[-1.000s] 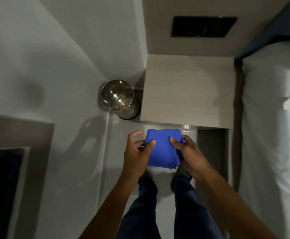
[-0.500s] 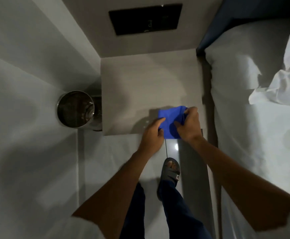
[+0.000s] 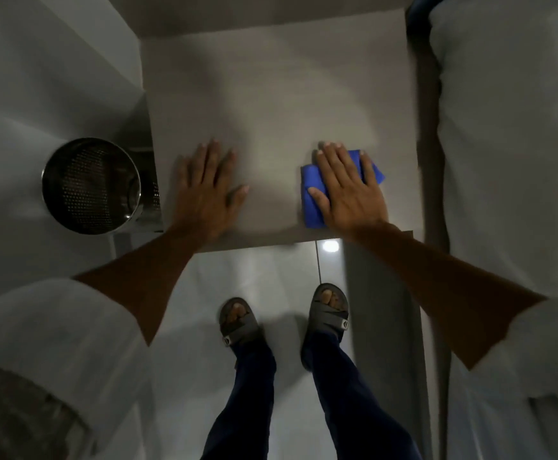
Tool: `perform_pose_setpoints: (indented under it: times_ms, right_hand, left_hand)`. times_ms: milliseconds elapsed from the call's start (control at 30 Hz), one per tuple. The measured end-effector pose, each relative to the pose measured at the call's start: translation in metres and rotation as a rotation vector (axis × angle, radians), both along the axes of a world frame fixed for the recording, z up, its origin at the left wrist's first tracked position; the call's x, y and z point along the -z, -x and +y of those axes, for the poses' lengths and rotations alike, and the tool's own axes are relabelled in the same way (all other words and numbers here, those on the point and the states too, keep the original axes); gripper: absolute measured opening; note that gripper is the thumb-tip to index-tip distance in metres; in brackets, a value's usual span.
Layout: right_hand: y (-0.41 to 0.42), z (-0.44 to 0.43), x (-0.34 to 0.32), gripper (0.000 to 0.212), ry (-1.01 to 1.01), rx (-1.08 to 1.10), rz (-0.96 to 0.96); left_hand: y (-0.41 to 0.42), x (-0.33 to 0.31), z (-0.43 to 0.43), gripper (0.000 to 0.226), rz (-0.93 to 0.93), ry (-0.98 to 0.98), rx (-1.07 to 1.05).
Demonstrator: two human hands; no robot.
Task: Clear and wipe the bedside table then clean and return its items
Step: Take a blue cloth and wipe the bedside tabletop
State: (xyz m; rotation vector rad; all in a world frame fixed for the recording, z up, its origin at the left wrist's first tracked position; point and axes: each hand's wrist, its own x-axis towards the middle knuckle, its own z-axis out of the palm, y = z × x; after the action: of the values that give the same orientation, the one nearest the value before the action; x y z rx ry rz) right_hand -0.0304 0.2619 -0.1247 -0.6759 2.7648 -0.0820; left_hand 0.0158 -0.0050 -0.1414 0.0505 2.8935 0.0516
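The pale grey bedside table (image 3: 271,104) fills the upper middle of the head view, its top bare of items. A folded blue cloth (image 3: 312,200) lies near the table's front right corner. My right hand (image 3: 349,187) presses flat on the cloth with fingers spread, covering most of it. My left hand (image 3: 206,187) rests palm down on the bare tabletop near the front left edge, holding nothing.
A perforated steel bin (image 3: 91,185) stands on the floor against the table's left side. A white bed (image 3: 510,161) runs along the right, close to the table. My feet in grey sandals (image 3: 329,308) stand on the glossy floor just in front.
Both hands held the cloth at the table's front edge; now the left hand has let go and moved left onto the tabletop, while the right lies flat on the cloth. The camera came closer.
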Motion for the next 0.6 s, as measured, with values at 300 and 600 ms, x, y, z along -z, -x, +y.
perform_pose_setpoints:
  times_ms: [300, 600]
  right_hand:
    - [0.013, -0.016, 0.020, 0.063, 0.009, 0.166, 0.080]
    - [0.077, -0.094, 0.022, 0.070, 0.110, 0.259, 0.165]
  left_hand:
    - [-0.006, 0.015, -0.008, 0.067, 0.131, -0.020, -0.009]
    - [-0.004, 0.018, -0.010, 0.062, 0.203, -0.111, -0.019]
